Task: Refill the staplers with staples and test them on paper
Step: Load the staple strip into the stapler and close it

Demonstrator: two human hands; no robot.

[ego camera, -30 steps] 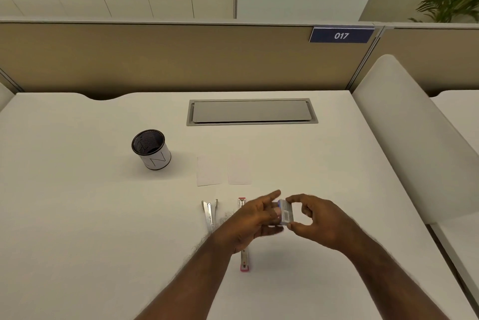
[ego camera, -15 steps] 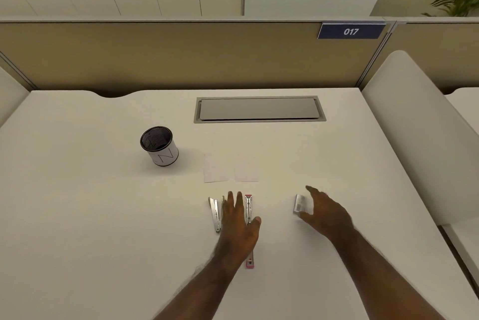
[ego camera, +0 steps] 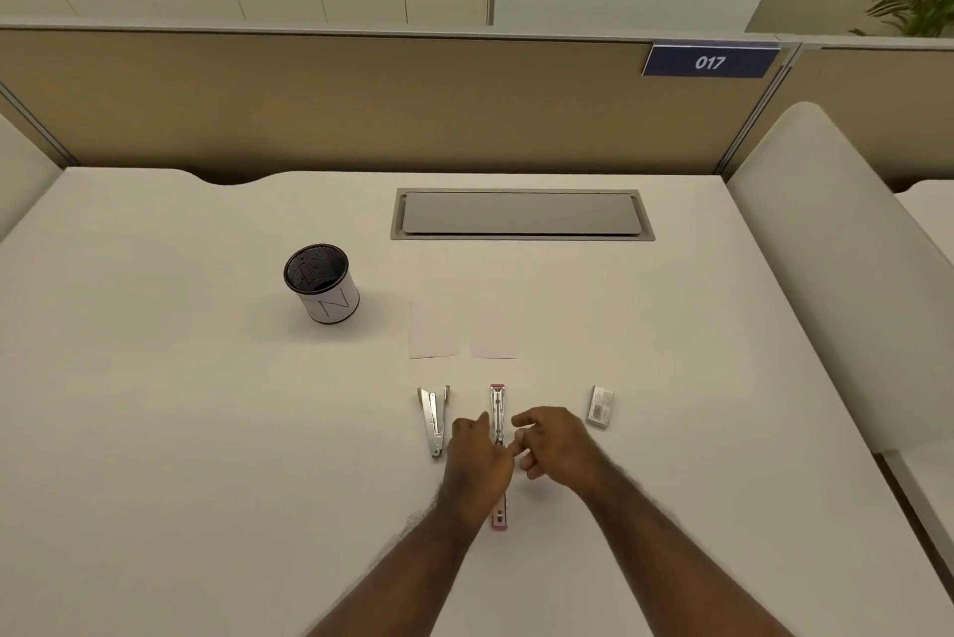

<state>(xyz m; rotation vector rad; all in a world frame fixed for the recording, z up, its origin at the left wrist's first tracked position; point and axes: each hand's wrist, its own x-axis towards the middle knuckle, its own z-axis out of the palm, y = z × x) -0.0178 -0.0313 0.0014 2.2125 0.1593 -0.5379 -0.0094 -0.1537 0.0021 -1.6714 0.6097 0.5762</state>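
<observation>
The pink stapler (ego camera: pixel 498 456) lies flat and fully opened on the desk (ego camera: pixel 206 430), left of the staple box (ego camera: pixel 600 407). The left hand (ego camera: pixel 477 461) rests on it; the right hand (ego camera: pixel 555 445) hovers, loosely curled, empty. Rigid, light metal: steady its base, feed staples into the rail.

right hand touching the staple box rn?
Apart. The head view shows bare desk between the right hand and the staple box, which lies alone on the desk to that hand's right.

Left hand (ego camera: pixel 480 456), right hand (ego camera: pixel 555 445): fingers loosely curled.
</observation>
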